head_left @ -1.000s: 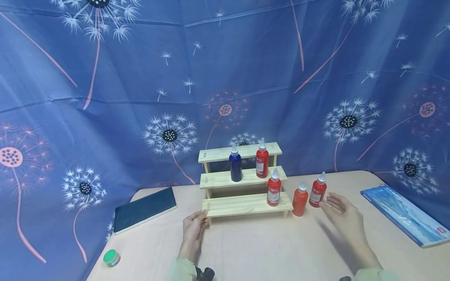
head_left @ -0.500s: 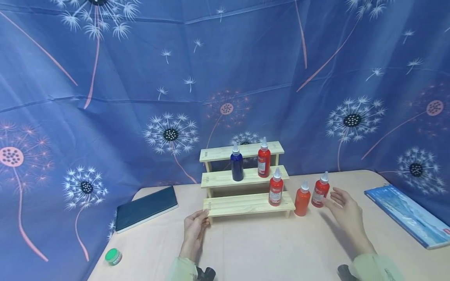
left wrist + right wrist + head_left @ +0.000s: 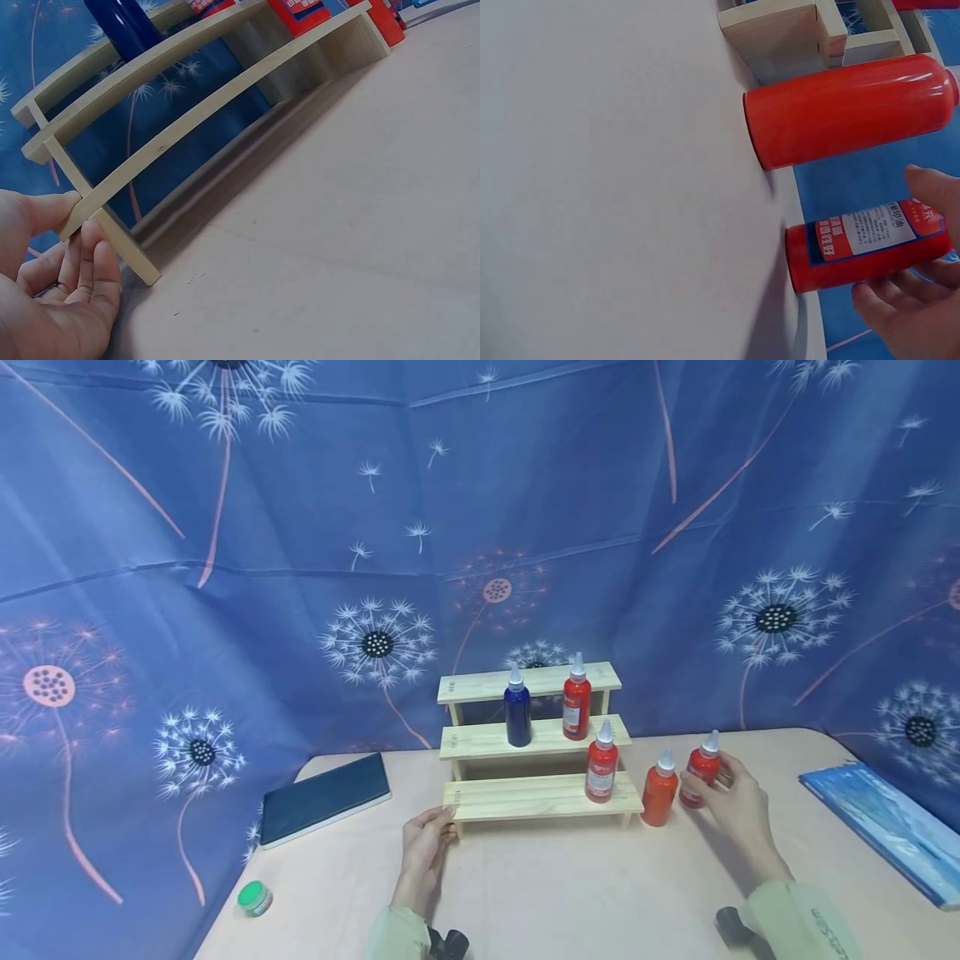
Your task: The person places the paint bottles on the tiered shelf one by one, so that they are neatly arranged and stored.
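Pinching rack point(image 3: 525, 798) — left hand point(image 3: 424, 850), right hand point(image 3: 738, 806) around red bottle point(image 3: 702, 767)

The head camera, farthest back, looks forward and down across the pale tabletop point(image 3: 555, 893), taking in the three-tier pale wooden shelf point(image 3: 517, 800) and the blue dandelion-print curtain point(image 3: 465, 510). The left wrist camera, tilted, looks from close by the shelf's left end along its front; the right one, turned nearly sideways, closely faces the orange-red plastic bottle point(image 3: 847, 110) and the labelled red bottle point(image 3: 866, 247). Both wrist views share the shelf's right end.
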The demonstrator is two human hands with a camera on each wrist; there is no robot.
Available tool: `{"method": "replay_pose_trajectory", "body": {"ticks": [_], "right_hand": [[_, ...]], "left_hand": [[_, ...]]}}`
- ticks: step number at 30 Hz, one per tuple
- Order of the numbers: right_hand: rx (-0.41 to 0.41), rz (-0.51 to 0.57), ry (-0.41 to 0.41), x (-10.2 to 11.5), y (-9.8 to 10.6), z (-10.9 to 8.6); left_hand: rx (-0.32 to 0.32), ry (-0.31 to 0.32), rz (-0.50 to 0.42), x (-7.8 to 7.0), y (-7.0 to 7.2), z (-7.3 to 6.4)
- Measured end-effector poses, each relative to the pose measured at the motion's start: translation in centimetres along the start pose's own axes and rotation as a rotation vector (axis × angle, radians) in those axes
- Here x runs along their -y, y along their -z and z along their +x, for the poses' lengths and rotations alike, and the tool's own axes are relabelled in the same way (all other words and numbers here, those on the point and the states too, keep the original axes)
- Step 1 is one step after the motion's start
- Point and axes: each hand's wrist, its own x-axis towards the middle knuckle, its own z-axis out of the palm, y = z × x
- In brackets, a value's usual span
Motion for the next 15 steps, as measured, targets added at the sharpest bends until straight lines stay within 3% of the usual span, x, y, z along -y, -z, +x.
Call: {"method": "replay_pose_trajectory", "body": {"ticks": [15], "right_hand": [[0.029, -0.036, 0.007, 0.01, -0.38, 0.17]], "left_hand": [[-0.01, 0.004, -0.022, -0.15, 0.02, 0.18]]}}
